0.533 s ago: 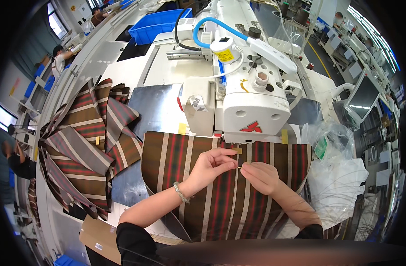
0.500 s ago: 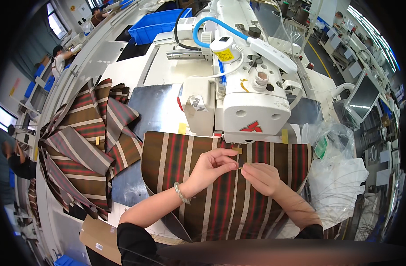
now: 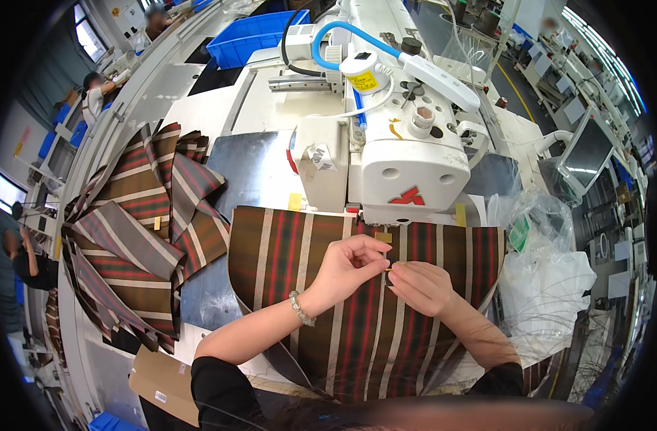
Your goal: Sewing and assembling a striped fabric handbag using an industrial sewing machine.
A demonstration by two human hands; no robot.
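Left hand (image 3: 348,269): bare, thumb and forefinger pinched together on a small gold-and-dark piece (image 3: 388,272), its kind too small to tell. Right hand (image 3: 422,287): bare, fingertips closed on the same piece, just beside the left. A pale beaded bracelet (image 3: 300,309) circles the left wrist.

Both hands are above a brown, red and cream striped fabric panel (image 3: 371,337), spread at the near edge of a white machine head (image 3: 415,169) bearing a red emblem. A flat gold rectangular tab (image 3: 383,237) lies on the panel, just beyond the fingers.

To the left, a heap of matching striped fabric (image 3: 131,237); to the right, crumpled clear and white plastic (image 3: 544,287). Beyond the machine bed, a blue plastic crate (image 3: 253,42).
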